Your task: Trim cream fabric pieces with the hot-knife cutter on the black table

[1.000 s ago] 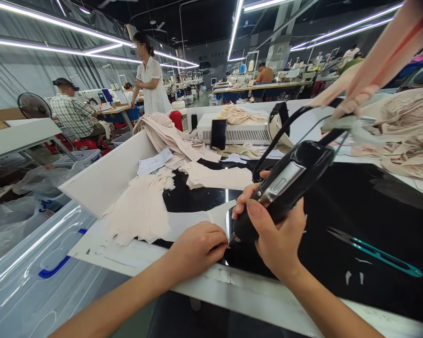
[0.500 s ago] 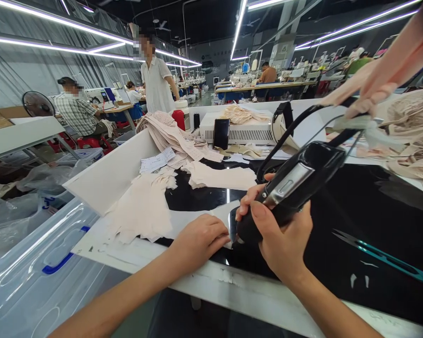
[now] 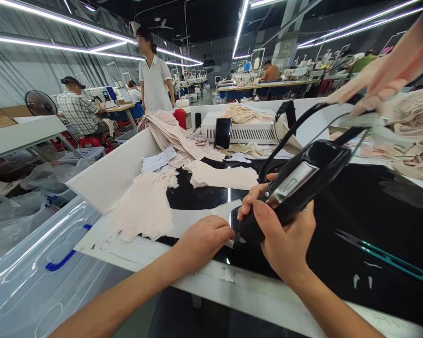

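Both hands work near the front edge of the table. My right hand (image 3: pixel 285 239) is wrapped round a black corded hand-held power tool (image 3: pixel 303 176) with a silver lever on its side; the tool's rounded lower end points down left, close to the tabletop. My left hand (image 3: pixel 204 239) lies just left of that end, fingers bent and pressed together on a thin white sheet of material (image 3: pixel 186 219). A corner of the sheet shows by the fingertips. Beige fabric pieces (image 3: pixel 141 206) lie beyond my left hand. Teal-handled thread snips (image 3: pixel 391 257) lie to the right.
A black mat (image 3: pixel 380 202) covers much of the table. Behind stand a phone (image 3: pixel 223 133), a vented white box (image 3: pixel 243 133) and red thread (image 3: pixel 179 119). A pink-beige strap (image 3: pixel 395 75) hangs at upper right. A clear lidded bin (image 3: pixel 31 286) stands at left. A person (image 3: pixel 156 84) stands beyond the table.
The left fingertips have shifted slightly to the right, towards the end of the tool. My grip on the tool looks the same. The standing person has lowered a raised arm.
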Available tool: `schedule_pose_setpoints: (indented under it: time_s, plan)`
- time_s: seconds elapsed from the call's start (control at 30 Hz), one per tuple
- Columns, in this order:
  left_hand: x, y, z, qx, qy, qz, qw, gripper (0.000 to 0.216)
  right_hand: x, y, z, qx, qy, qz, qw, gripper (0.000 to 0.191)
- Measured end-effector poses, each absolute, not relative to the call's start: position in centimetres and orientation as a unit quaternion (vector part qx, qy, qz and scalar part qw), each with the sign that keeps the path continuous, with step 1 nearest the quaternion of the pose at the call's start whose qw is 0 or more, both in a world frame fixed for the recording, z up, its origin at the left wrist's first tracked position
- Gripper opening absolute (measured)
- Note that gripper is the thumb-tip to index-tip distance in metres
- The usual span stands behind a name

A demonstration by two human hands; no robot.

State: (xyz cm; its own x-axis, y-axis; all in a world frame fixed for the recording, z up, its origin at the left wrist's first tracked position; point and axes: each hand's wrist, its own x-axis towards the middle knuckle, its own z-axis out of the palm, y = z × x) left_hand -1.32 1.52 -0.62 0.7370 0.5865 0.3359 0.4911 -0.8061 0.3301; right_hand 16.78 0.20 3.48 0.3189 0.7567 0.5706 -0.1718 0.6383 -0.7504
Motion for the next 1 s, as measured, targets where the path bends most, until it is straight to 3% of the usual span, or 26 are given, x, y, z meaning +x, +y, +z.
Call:
schedule_pose_setpoints:
  time_s: [1.0]
  plan:
    - [-3.9, 2.2, -1.7, 0.955, 0.149, 0.256, -0.002, 0.031, 17.2, 0.1, 3.7, -0.285, -0.49, 0.328, 0.756, 0.05]
